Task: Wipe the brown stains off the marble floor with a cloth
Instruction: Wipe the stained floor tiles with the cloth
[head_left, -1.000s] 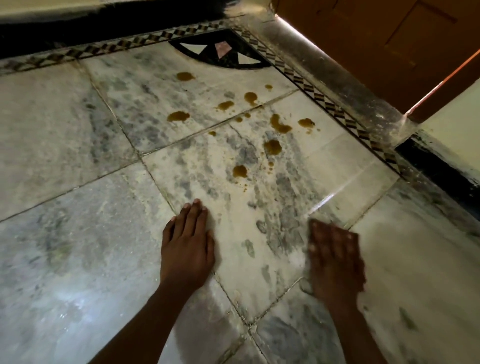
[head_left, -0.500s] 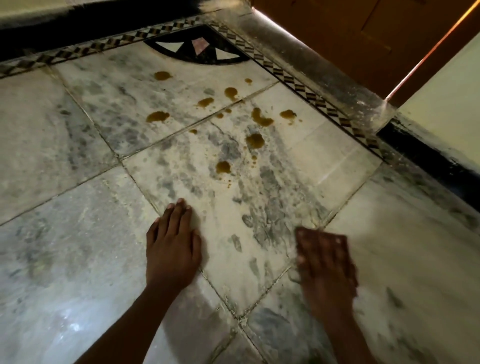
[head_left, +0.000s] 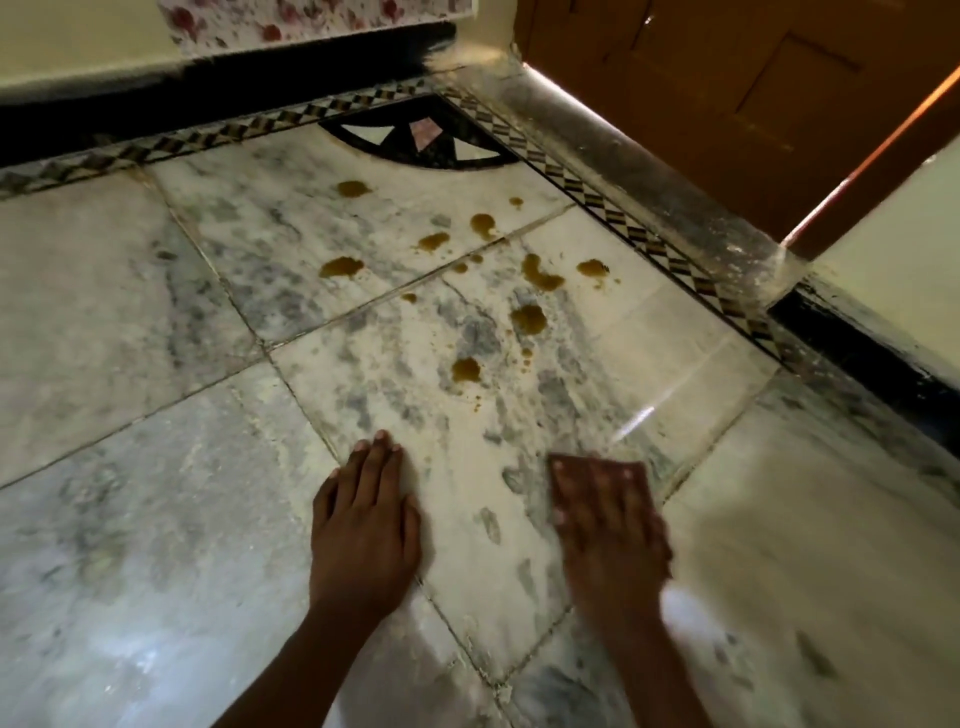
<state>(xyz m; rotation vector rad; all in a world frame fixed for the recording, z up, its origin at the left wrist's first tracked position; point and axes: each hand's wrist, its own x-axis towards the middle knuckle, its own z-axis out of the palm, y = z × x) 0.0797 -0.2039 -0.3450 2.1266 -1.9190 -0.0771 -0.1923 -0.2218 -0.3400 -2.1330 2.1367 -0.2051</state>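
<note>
Fingers of my left hand (head_left: 363, 530) are lying straight and close together, flat on the pale grey-veined marble floor (head_left: 156, 519), bracing me just as they were a second ago; that hand is not shifting against the tile joints. My right hand (head_left: 608, 525) is the one moving: it is blurred, its fingers (head_left: 597, 480) spread a little apart and pressing flat on a small reddish-brown flat cloth (head_left: 636, 466), of which only a thin edge is peeking out past my fingertips. Compared with the earlier views, the hand and cloth are sitting at much the same spot on the near tile, so I am judging that I am rubbing short strokes there rather than travelling forward. Farther out, the scattered brown liquid stains (head_left: 527, 318) are lying well apart from the cloth, the closest blob (head_left: 465, 370) still whole and glossy, and the rest are strung across the joint toward the black fan-shaped inlay with white and pink wedges (head_left: 421, 137) in the corner. None of them is looking smeared or smaller than before, so the real wiping is, in my judgement, not yet begun; the cloth needs sliding forward to reach the nearest blob. Beyond, the checked border strip (head_left: 649, 244) is running along an orange-brown wooden door (head_left: 727, 78).
</note>
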